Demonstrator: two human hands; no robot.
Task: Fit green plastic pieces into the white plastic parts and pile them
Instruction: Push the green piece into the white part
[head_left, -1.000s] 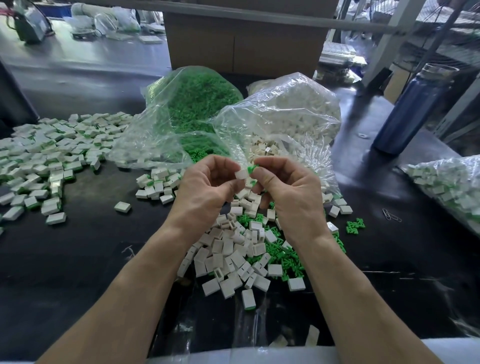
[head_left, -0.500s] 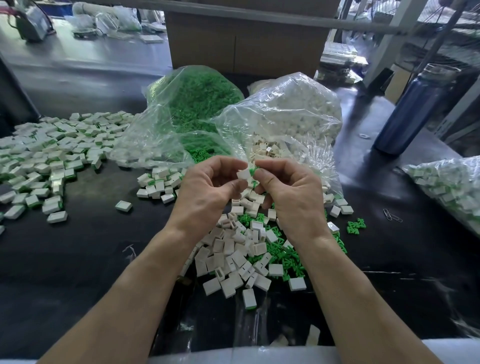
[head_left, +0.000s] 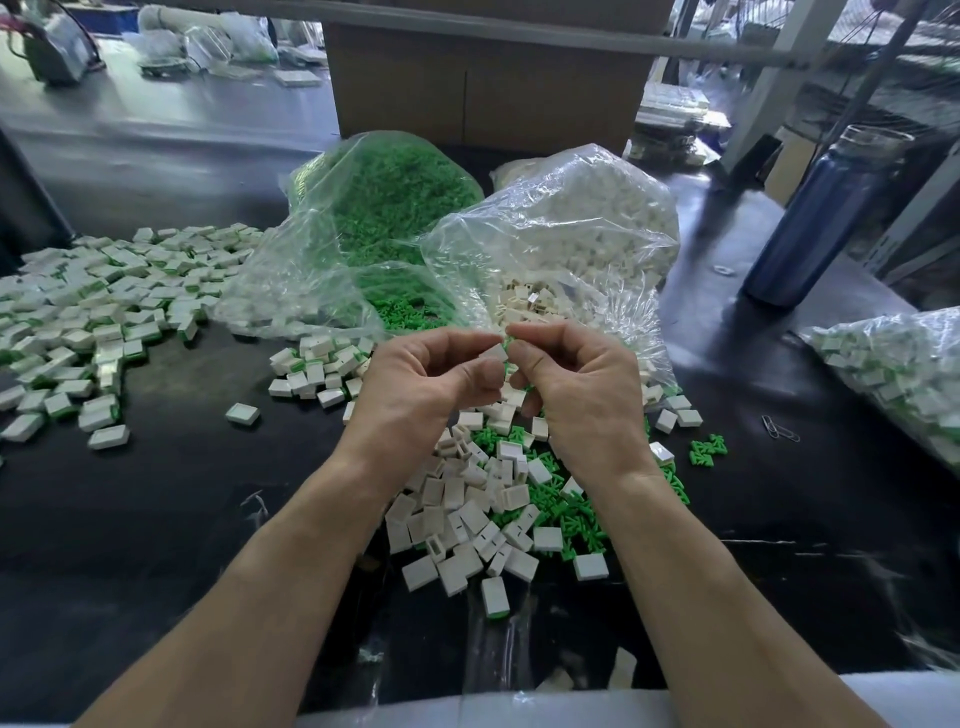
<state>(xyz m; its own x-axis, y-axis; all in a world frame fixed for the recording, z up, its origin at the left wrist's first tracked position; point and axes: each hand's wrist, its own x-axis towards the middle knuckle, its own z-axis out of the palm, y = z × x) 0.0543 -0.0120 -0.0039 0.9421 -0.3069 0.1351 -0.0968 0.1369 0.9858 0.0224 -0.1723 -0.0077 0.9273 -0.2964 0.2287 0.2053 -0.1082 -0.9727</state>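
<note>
My left hand (head_left: 423, 384) pinches a small white plastic part (head_left: 494, 353) between thumb and fingers. My right hand (head_left: 576, 387) pinches a green plastic piece (head_left: 508, 343) right against that part; only a sliver of green shows. Both hands hover above a loose heap of white parts (head_left: 467, 512) mixed with green pieces (head_left: 569, 512) on the black table. A wide pile of fitted white-and-green pieces (head_left: 93, 322) lies at the left, with a smaller cluster (head_left: 317, 364) nearer the hands.
Behind the hands stand an open bag of green pieces (head_left: 384, 208) and an open bag of white parts (head_left: 576, 228). A blue bottle (head_left: 815, 218) stands at the right, another filled bag (head_left: 904, 374) at the right edge, paper clips (head_left: 777, 428) near it, a cardboard box (head_left: 488, 88) at the back.
Both hands stay together over the heap, working the green piece against the white part. They have shifted only slightly.
</note>
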